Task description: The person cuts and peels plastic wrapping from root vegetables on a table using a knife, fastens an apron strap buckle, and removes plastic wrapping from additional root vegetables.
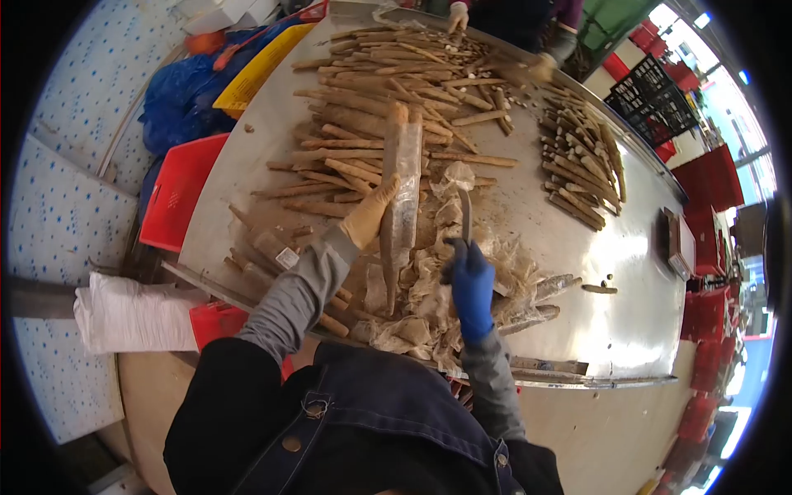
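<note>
My left hand (371, 213), in a tan glove, grips a long bundle of brown roots in clear plastic wrap (403, 181), which points away from me over the metal table (615, 272). In a blue glove, my right hand (472, 276) is closed on the handle of a knife (466, 216), its dark blade pointing away from me. A clump of crumpled plastic wrap (450, 206) lies by the blade. More torn wrap (412, 330) is heaped below and between my hands.
Loose roots (346, 153) cover the far left of the table, with another pile (582, 161) at the right. Across the table a co-worker's gloved hands (459, 16) reach over the roots. A red crate (183, 190) and yellow crate (260, 70) stand at the left edge.
</note>
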Demonstrator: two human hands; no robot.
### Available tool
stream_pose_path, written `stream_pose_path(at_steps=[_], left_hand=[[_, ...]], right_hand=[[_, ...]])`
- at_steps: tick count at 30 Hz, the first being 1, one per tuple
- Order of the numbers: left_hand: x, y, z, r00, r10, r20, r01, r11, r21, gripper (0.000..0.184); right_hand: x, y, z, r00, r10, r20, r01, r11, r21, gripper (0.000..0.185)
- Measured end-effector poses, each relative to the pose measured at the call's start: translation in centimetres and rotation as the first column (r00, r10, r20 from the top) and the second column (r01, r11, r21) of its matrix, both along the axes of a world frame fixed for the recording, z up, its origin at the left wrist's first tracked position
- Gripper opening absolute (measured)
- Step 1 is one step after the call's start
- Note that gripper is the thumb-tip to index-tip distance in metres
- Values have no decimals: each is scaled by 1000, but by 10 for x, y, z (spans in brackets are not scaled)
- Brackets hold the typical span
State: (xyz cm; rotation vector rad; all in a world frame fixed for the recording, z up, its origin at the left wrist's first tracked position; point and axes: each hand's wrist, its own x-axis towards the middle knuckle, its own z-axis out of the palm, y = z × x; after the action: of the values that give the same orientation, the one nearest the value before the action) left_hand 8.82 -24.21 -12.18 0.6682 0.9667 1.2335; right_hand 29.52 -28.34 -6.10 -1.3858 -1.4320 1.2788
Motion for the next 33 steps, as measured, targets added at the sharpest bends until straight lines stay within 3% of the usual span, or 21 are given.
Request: stream_pose_path(at_steps=[1,3,5,6,7,12,14,16,17,19,20,21,23,24,27,29,31,33], left_hand=[[9,-8,18,997,-81,-18,81,996,26,67],[27,-7,4,998,60,16,-57,983,-177,63],[39,-11,-7,907,207,-368,-178,978,110,58],[42,-14,9,988,86,-128,-85,996,15,63],[45,-17,17,992,-20,126,27,998,-52,69],[55,-18,31,994,18,106,-15,999,-29,66],[51,-14,25,1000,10,-29,-10,999,31,73],[48,-8,36,999,49,17,-48,999,-24,79],[45,-7,40,994,92,65,-86,993,-85,85],[23,3,32,997,61,48,-61,998,-2,98],[15,3,36,994,111,16,-111,994,-24,91],[9,2,46,988,155,-17,-156,987,-48,85],[1,-1,55,997,81,19,-80,995,-62,89],[0,-1,52,997,71,9,-70,993,-96,93],[21,-10,51,984,112,-139,-141,966,-218,102],[33,-19,50,992,75,-101,-93,978,-186,98],[38,-23,39,986,49,-158,-81,977,-198,92],[36,-31,35,994,31,-102,-49,983,-177,91]], right_hand=[[-10,10,5,999,-8,39,6,998,62,25],[-25,34,0,986,-56,157,20,974,224,23],[-36,49,-4,986,-56,155,5,951,310,22],[-38,51,-2,969,-58,240,-43,918,393,22],[-40,49,-1,969,-54,240,-43,924,380,22],[-41,54,8,955,-51,292,-72,915,397,20],[-42,54,4,931,-70,359,-90,907,411,20],[-42,50,-2,903,-88,421,-116,893,436,19],[-39,33,-13,887,-55,459,-150,905,399,19],[-25,-6,-38,860,38,508,-236,914,331,17],[-14,-23,-48,851,89,518,-282,909,306,15],[-8,-33,-40,933,147,328,-220,955,199,13],[-1,-15,-45,971,-20,238,-38,971,237,20],[-12,-1,-2,990,-45,133,17,979,201,22],[-35,55,17,997,-70,11,64,954,292,22],[-47,80,20,996,-88,-3,84,944,318,23],[-51,97,18,989,31,-141,-23,998,59,24],[-48,104,9,988,38,-152,-36,999,15,20]])
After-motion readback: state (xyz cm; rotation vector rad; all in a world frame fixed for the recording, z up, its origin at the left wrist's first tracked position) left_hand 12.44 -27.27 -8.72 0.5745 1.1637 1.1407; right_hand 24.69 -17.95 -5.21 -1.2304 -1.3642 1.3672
